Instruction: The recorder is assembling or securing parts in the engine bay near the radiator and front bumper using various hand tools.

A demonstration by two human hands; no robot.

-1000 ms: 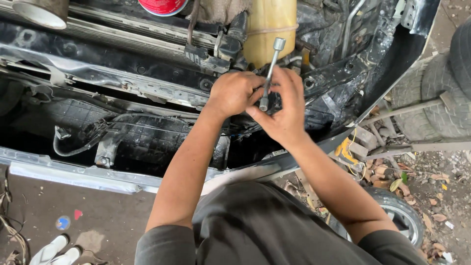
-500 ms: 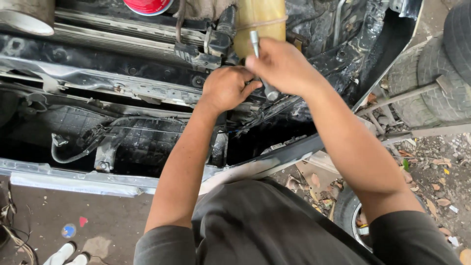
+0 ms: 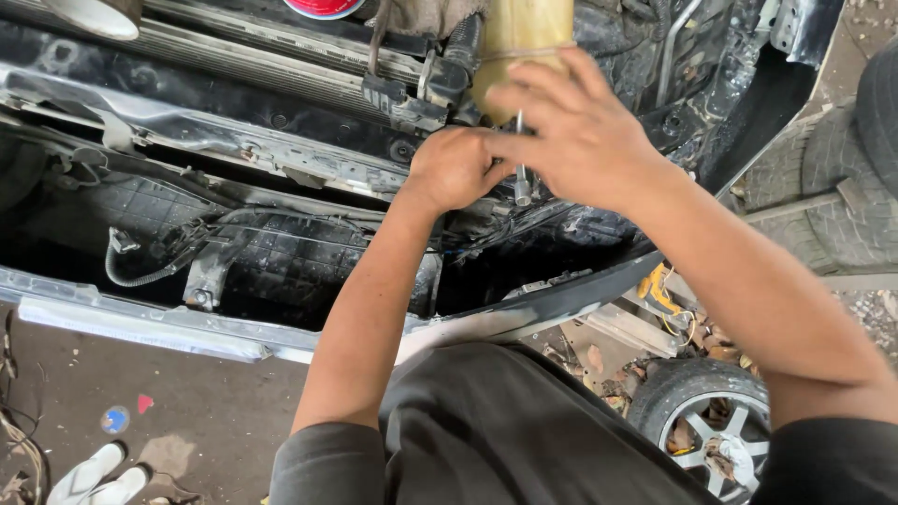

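I look down into the open front of a car with its bumper off. My right hand (image 3: 575, 131) grips a slim metal socket wrench (image 3: 521, 182) that stands nearly upright, its socket end down on the car's front frame. My left hand (image 3: 454, 168) is closed just left of the tool's lower end and touches it; what it pinches is hidden. A yellowish plastic reservoir (image 3: 520, 37) sits right behind both hands. The fastener under the socket is hidden.
A radiator and black crossmember (image 3: 281, 56) run along the top. A silver bumper beam (image 3: 140, 323) crosses below the dark grille cavity. A wheel (image 3: 711, 421) lies on the ground at lower right, tyres (image 3: 842, 178) stand at right, and white slippers (image 3: 89, 477) lie at lower left.
My right hand has swung up and over the wrench, from beside my left hand to above it, covering most of the handle. My left hand stays at the tool's base.
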